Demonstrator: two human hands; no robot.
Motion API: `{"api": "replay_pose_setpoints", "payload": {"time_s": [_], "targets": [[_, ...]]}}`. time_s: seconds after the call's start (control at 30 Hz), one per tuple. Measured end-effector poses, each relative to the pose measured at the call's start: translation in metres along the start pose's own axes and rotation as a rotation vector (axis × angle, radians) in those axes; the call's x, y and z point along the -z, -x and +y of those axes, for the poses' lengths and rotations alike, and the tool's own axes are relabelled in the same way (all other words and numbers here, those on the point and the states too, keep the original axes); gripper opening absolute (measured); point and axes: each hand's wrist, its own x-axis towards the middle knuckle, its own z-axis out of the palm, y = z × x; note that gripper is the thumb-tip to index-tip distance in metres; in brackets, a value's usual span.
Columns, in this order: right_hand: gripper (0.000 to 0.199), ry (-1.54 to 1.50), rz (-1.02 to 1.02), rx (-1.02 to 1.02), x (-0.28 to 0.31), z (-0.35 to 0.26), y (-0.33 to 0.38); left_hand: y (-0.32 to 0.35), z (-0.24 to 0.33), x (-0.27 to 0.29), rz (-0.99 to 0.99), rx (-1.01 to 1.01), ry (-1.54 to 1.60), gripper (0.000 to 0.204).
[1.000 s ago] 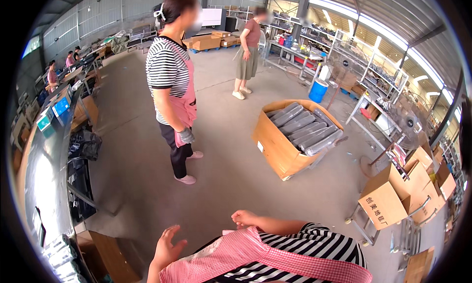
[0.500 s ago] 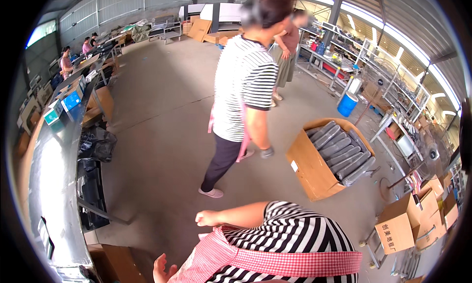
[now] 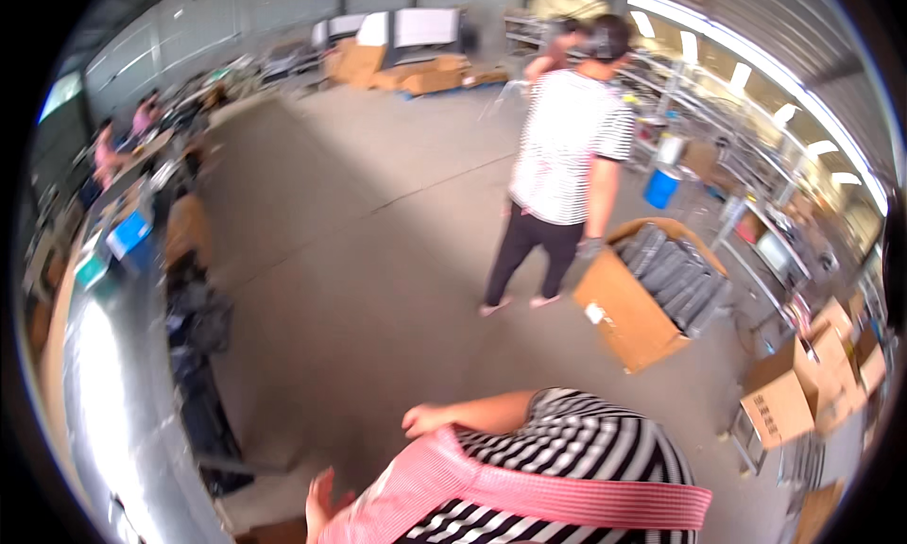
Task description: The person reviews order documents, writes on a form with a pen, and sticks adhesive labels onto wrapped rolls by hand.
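Note:
My right hand [image 3: 427,420] reaches out from a black-and-white striped sleeve, in front of my body at the lower middle. Its fingers are curled loosely closed, and nothing shows in them. Further left and lower, my left hand [image 3: 322,502] is partly hidden by the pink checked apron [image 3: 567,499]; its visible fingers are apart and hold nothing. Both hands are in the air over the grey floor. The metal-topped table [image 3: 132,393] at the left is nearest to my left hand, without contact.
Ahead to the right, a person [image 3: 572,157] in a striped shirt stands beside a large cardboard box [image 3: 628,327] of dark wrapped pieces [image 3: 675,275]. A blue drum [image 3: 661,187] is beyond it. More cartons [image 3: 779,407] are at right; black bags [image 3: 198,313] line the table.
The view has turned slightly left. The striped-shirt person has moved away and to the right, close to the box. My hands keep much the same pose.

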Motion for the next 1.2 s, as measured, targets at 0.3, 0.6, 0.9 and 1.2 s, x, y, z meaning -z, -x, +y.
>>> {"api": "replay_pose_setpoints", "payload": {"time_s": [0.3,0.6,0.9,1.2], "targets": [[0.020,-0.517,0.213,-0.336,0.027,0.051,0.008,-0.056,0.012,0.113,-0.046,-0.317,-0.277,0.059],[0.013,-0.310,-0.078,-0.415,0.071,0.025,-0.184,-0.087,-0.034,0.181,0.027,0.023,-0.265,0.061],[0.020,-0.069,-0.339,0.111,0.119,-0.184,-0.471,-0.060,-0.027,0.231,0.626,0.508,-0.054,0.060],[0.034,0.188,-0.156,1.102,0.024,-0.452,-0.546,0.016,-0.055,0.225,1.084,0.986,-0.292,0.064]]}}
